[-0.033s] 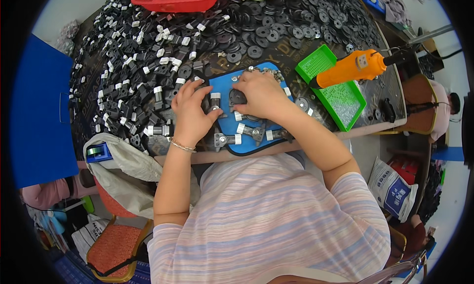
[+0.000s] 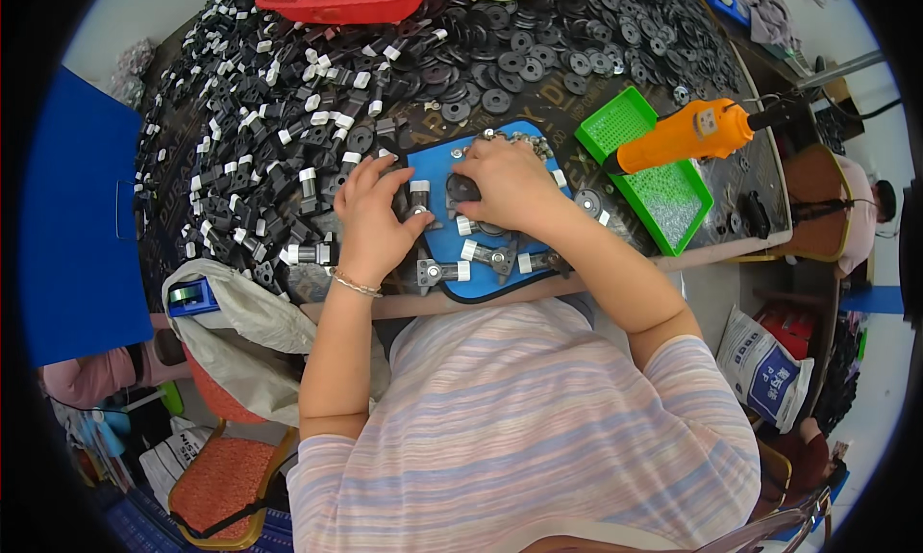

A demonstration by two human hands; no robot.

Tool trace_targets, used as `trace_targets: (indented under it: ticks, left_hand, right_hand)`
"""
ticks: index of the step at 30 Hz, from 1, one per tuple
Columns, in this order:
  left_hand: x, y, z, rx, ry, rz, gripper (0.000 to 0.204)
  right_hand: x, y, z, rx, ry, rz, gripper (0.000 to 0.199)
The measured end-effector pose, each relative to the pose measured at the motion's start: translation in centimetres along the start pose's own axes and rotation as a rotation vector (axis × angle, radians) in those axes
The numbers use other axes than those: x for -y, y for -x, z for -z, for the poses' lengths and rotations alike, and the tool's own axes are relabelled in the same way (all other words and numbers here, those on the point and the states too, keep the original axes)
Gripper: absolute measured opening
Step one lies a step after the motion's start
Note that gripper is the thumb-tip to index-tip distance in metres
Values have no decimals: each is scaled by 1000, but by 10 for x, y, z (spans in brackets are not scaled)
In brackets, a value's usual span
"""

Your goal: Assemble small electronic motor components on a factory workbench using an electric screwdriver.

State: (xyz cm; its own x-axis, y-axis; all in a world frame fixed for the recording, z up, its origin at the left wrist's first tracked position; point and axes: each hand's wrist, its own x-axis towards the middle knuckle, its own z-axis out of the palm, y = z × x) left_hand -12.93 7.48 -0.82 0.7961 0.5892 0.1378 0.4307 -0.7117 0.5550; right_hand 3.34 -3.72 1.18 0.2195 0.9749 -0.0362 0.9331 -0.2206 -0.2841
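Virtually unchanged from previous frame, work at same stage. Left hand (image 2: 373, 212), grip spread beside black-and-white fitting (image 2: 419, 195); right hand (image 2: 505, 183), grip curled at dark disc (image 2: 461, 191) (whether pinching, cannot tell), over blue mat (image 2: 436, 164). Blue panel (image 2: 82, 216) at left, then table (image 2: 421, 127) heaped with black pieces (image 2: 310, 197), orange driver (image 2: 697, 135) above green tray (image 2: 616, 122), sack (image 2: 766, 365) at right.

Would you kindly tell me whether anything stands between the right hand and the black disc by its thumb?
Nothing visible does: the right hand has its thumb and index finger at the edge of the disc, whose right side it hides.
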Motion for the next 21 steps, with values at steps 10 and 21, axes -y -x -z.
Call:
trace_targets:
  ticks: [10, 21]
  left_hand:
    - [3, 2, -1, -14, 31, -4, 53]
    - [-11, -1, -9, 91, 4, -28, 50]
  right_hand:
    - [-4, -3, 3, 87, -211, -31, 46]
    - [-29, -15, 9, 200, -81, -3, 47]
